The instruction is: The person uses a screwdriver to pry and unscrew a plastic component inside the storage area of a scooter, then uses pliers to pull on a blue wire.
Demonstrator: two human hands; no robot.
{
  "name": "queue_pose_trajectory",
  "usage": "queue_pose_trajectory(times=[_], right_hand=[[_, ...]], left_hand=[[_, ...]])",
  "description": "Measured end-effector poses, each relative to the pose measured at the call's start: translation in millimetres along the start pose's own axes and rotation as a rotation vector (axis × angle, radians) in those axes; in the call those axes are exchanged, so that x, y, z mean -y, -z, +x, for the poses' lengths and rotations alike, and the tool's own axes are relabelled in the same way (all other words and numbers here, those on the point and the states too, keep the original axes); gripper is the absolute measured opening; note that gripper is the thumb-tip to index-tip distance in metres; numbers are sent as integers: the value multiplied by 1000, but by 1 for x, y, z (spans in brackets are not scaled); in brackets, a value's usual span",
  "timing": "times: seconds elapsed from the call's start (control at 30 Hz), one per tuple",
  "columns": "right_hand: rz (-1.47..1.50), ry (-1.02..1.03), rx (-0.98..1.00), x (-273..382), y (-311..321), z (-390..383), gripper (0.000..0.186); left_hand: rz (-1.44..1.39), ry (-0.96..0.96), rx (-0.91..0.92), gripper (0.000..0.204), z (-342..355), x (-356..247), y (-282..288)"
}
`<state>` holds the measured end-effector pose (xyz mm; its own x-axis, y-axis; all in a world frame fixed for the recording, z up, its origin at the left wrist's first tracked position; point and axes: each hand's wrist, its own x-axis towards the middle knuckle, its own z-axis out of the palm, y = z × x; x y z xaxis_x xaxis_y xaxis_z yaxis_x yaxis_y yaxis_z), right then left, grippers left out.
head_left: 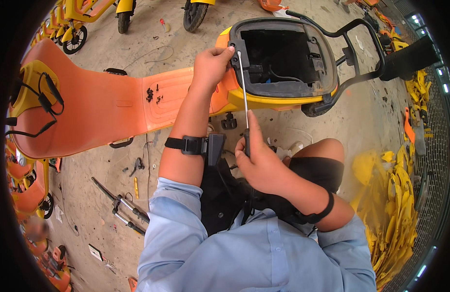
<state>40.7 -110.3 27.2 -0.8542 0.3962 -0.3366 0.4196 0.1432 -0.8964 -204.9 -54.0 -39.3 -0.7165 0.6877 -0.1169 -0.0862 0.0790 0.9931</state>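
Observation:
An orange and yellow scooter [84, 102] lies across the view, its dark open compartment [276, 53] at the upper middle. My right hand [259, 163] grips a long-shafted screwdriver [244, 92] by its dark handle. The shaft points away from me, with its tip near the left part of the compartment's black rim [283, 90]. My left hand [213, 65] is closed at that rim's left edge, thumb and fingertips beside the screwdriver tip. What the left fingers hold, if anything, is hidden. Several small black screws [150, 95] lie loose on the orange footboard [169, 92].
A black tubular rack [381, 53] extends at the scooter's right end. Yellow panels [398, 209] are piled at the right. Metal tubing [119, 204], a yellow-handled tool [136, 187] and cables lie on the concrete floor. Other scooters [76, 36] stand at the far left.

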Motion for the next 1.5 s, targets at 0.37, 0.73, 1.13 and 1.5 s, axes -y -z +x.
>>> queue_pose_trajectory(times=[0.37, 0.73, 1.13, 1.5], right_hand=[[-56, 53, -74, -14, -8, 7, 87], [384, -99, -203, 50, 66, -49, 54], [269, -28, -373, 107, 102, -99, 68], [-311, -278, -684, -41, 150, -203, 37]], left_hand=[[26, -44, -11, 36, 3, 6, -4], [18, -21, -36, 38, -4, 0, 0], [29, -15, 0, 36, 1, 4, 2], [115, -65, -22, 39, 5, 7, -8]])
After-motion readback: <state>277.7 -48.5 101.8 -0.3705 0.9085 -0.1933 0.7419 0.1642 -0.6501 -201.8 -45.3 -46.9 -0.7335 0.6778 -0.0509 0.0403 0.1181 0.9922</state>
